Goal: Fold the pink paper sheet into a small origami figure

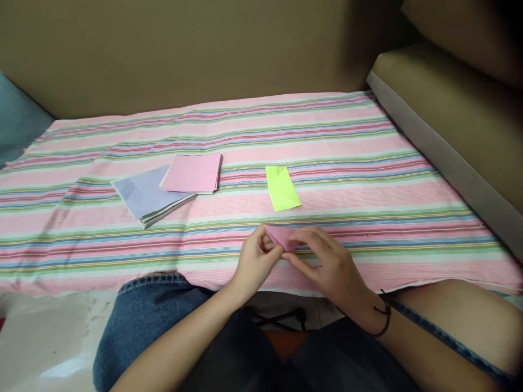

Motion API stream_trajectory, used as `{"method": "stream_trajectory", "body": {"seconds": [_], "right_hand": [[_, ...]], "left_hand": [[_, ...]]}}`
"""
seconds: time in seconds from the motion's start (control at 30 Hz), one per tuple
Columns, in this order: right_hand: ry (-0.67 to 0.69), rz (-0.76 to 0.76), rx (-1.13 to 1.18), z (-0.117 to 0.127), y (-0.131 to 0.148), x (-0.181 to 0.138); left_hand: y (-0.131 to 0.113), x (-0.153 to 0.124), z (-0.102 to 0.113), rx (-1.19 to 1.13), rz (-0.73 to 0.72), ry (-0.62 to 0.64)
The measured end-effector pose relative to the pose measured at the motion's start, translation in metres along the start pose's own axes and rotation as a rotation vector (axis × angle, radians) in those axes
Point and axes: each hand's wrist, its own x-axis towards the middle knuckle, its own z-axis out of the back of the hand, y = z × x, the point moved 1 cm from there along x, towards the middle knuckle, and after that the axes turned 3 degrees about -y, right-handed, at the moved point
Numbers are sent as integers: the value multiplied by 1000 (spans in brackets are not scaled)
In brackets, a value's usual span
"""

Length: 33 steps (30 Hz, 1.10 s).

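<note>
A small folded piece of pink paper [281,234] is held up near the front edge of the striped cloth. My left hand [258,260] pinches its left side between thumb and fingers. From the right, my right hand [327,264] grips the paper's other side with thumb and forefinger. Part of the paper is covered by the fingers. Just beyond the hands lies a creased yellow-green paper [283,189], flat and touched by neither hand.
A stack of pink square papers [192,172] partly overlaps a larger stack topped with a lavender sheet [147,190] on the left. Both rest on the striped cloth [335,152]. A brown padded backrest [183,54] stands behind, and a brown cushion [453,109] borders the right side.
</note>
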Motion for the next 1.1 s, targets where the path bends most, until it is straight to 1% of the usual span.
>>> {"method": "stream_trajectory", "body": {"seconds": [0.1, 0.2, 0.33, 0.43, 0.53, 0.67, 0.73, 0.83, 0.93, 1.03, 1.1], "right_hand": [[-31, 12, -66, -2, -2, -3], [-84, 29, -134, -1, -4, -4], [-121, -29, -150, 1, -7, -3], [-111, -119, -103, 2, -9, -2], [-111, -183, -46, 0, -10, -2], [-117, -182, -2, -5, -8, -1], [-112, -186, 4, -7, -8, -1], [-103, -223, 24, -8, -8, 0], [-84, -275, 77, -7, -8, 1], [-74, -317, 134, -7, -8, 3], [-66, -352, 181, -8, -8, 4]], "left_hand": [[0, 0, 1, 26, -20, -21], [0, -2, 2, 131, -66, -43], [-3, -7, 2, 389, -178, -52], [-5, -9, 4, 541, -273, -52], [-7, -10, 7, 735, -401, -62], [-4, -11, 8, 1077, -563, -82], [-2, -10, 8, 1163, -609, -85], [-3, -9, 7, 1178, -607, -118], [-7, -9, 7, 1100, -546, -140], [-8, -9, 6, 1027, -509, -99], [-6, -9, 6, 1038, -514, -68]]}}
